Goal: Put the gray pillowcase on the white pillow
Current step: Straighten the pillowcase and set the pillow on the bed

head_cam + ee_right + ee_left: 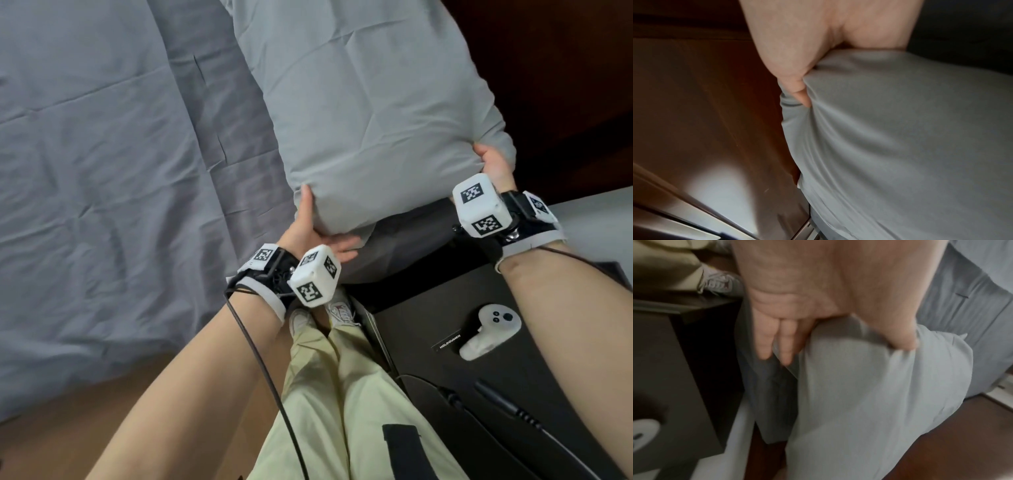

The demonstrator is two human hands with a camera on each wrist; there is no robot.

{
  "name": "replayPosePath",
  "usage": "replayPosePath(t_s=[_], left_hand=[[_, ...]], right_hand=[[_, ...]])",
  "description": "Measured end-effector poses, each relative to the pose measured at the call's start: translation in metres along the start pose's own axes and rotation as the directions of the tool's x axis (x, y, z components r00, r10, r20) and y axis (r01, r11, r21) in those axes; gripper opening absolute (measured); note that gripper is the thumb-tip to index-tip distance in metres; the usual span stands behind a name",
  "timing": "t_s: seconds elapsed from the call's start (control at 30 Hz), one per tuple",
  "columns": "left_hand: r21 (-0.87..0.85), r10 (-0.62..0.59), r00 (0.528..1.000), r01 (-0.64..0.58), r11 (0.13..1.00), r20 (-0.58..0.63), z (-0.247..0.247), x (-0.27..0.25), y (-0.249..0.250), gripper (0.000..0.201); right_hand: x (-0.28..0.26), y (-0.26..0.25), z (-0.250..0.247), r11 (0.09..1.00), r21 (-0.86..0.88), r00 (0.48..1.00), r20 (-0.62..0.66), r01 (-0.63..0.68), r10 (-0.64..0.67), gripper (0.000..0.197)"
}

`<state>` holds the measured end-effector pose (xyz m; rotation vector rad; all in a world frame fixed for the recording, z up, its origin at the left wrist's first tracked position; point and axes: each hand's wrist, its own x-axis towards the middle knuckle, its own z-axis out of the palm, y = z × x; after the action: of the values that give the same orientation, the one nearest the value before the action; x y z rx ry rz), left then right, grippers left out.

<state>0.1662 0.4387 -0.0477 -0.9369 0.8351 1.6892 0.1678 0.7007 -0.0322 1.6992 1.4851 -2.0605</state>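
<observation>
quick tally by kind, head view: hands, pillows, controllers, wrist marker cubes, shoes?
Hands: 2, left hand and right hand, each gripping a corner of the pillow
Pillows: 1, pillow, gray fabric showing
Controllers: 1, white controller
Marker cubes: 2, left cube, right cube
Shoes: 2, left shoe, right shoe
Total: 8

Your head view is showing soft, even daylight, with wide-angle bending at the edges. Your left wrist view is smearing with motion blur. Your right wrist view is running dim and soft, a pale glare patch glowing on the dark brown wooden floor (719, 186).
</observation>
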Motion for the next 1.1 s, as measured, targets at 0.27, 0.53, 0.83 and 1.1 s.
replayPosePath(t_s=[0.27, 0.53, 0.83, 1.1], left_hand=[[0.083, 0.338, 0.936, -0.346, 0.935, 0.095, 0.017, -0.010, 0.058, 0.050], [0.484, 0.214, 0.952, -0.084, 0.871, -0.219, 0.018, 0.004, 0.052, 0.023], [0.327, 0.219, 0.960, -0.155, 0.932, -0.171, 0.017, 0.027, 0.058, 0.029], [0.370, 0.291, 0.944, -0.219, 0.903, -0.152, 0.029, 0.030, 0.076, 0.044]], right_hand=[[0.008, -0.012, -0.007, 0.991, 0.127, 0.993, 0.100, 0.051, -0.064, 0.045], [0.010, 0.004, -0.027, 0.996, -0.047, 0.997, -0.001, -0.079, 0.079, 0.027], [0.016, -0.010, -0.024, 0.997, 0.070, 1.000, -0.002, 0.020, -0.019, 0.043], [0.025, -0.026, -0.004, 0.995, -0.100, 0.998, 0.061, 0.016, -0.009, 0.053]])
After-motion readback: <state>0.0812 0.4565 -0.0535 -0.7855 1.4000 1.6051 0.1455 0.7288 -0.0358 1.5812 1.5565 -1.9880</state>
